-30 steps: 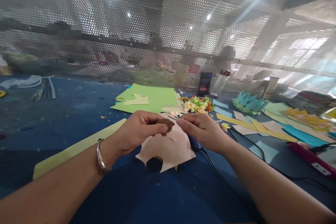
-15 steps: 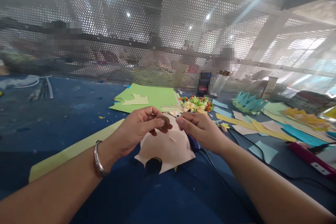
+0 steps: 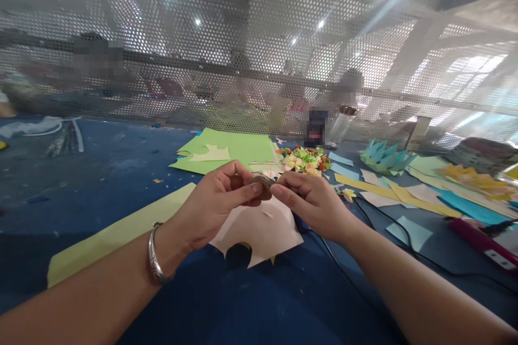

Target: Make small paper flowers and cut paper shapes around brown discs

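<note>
Silver metal rings the left wrist as a bangle [image 3: 154,259], low and near over the dark blue table [image 3: 210,310]. Past it, the gap between the hands has just closed: half a second ago the small brown piece [image 3: 262,179] stood a little apart from the right fingertips, and now it meets them, tilted to show a greyish edge. That seems to turn a one-handed hold into shared work, the left steadying and the right doing the fine part.

The left hand [image 3: 220,197] reaches in with thumb on top, thumb and forefinger closed on the piece, the other fingers curled beneath. The right hand [image 3: 313,199] comes from the opposite side, palm down, thumb and forefinger pinched on what looks like a slim dark tool [image 3: 271,181], mostly hidden; I cannot tell whether those fingers also grip the piece. Both forearms slant inward, wrists nearly straight.

Below the piece lies a pale pink paper sheet [image 3: 261,232] with a curved bite cut from its near edge. A yellow-green strip [image 3: 109,237] lies to the left. Farther on are a bright green sheet [image 3: 246,145] and a cluster of paper flowers [image 3: 306,160], then a perforated metal screen [image 3: 190,16].
</note>
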`<state>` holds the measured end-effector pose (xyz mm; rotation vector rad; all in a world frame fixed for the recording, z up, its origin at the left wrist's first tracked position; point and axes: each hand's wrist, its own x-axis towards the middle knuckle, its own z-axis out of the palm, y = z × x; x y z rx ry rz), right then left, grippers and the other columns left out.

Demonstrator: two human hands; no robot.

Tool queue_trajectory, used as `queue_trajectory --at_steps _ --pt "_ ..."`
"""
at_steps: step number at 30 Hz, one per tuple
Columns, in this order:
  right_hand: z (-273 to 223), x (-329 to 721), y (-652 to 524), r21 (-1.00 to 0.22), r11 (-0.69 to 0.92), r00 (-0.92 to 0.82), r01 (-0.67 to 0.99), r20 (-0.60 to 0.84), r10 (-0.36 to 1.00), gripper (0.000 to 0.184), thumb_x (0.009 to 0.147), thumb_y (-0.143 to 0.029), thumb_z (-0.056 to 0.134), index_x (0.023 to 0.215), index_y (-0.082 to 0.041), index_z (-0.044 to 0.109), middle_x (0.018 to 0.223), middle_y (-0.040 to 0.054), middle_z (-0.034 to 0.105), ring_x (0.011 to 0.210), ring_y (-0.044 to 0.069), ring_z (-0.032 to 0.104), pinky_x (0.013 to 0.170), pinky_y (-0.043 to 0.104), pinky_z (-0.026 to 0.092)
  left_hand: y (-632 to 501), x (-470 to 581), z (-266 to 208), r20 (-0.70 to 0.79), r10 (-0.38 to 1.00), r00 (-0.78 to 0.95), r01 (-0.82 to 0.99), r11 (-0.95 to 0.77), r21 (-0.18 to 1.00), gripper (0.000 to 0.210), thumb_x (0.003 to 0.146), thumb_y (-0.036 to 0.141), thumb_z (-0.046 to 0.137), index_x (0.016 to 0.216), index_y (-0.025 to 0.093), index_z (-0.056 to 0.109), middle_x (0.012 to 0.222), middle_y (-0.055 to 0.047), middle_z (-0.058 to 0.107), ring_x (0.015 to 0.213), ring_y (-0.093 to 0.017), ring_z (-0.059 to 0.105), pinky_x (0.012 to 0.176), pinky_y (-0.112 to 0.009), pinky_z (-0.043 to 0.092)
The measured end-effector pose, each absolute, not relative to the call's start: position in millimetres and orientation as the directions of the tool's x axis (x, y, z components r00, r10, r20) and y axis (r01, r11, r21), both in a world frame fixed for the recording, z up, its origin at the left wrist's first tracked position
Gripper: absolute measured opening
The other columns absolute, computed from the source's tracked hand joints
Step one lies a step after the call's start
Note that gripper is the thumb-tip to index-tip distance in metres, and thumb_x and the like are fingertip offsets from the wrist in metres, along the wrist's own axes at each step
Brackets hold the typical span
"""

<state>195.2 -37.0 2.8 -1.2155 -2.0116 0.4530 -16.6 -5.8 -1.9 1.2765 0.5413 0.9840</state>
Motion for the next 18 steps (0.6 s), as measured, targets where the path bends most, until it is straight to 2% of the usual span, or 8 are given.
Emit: queue_trajectory --at_steps 6,11,18 --pt "3.3 194.3 -39.2 -0.613 0.497 -0.286 0.613 0.415 0.864 0.046 0.101 -0.056 0.051 0.077 -0.018 0.063 0.067 -0.0003 0.051 0.063 0.014 0.046 0.056 0.028 0.031 -5.5 -15.8 -2.7 0.198 0.838 0.509 -0.296 -0.045 0.954 0.029 0.081 0.029 0.086 0.082 0.019 0.058 0.084 0.002 0.074 0.079 -0.011 0.068 0.078 -0.025 0.053" --pt "4.6 193.8 -40.6 -0.62 0.495 -0.284 0.609 0.412 0.866 0.047 0.101 -0.057 0.051 0.079 -0.018 0.065 0.069 0.0014 0.054 0.066 0.015 0.049 0.056 0.028 0.032 -6.6 -15.6 -2.7 0.21 0.829 0.519 -0.291 -0.06 0.955 0.028 0.083 0.027 0.084 0.082 0.019 0.057 0.087 0.001 0.074 0.08 -0.011 0.067 0.079 -0.025 0.054" --pt "5.9 194.5 -41.4 -0.618 0.502 -0.296 0.605 0.411 0.862 0.047 0.101 -0.057 0.051 0.076 -0.019 0.061 0.068 0.0002 0.049 0.066 0.014 0.046 0.056 0.028 0.032 -7.3 -16.7 -2.2 0.226 0.818 0.53 -0.288 -0.077 0.955 0.027 0.085 0.025 0.083 0.081 0.019 0.057 0.086 0.003 0.074 0.08 -0.009 0.067 0.078 -0.023 0.053"
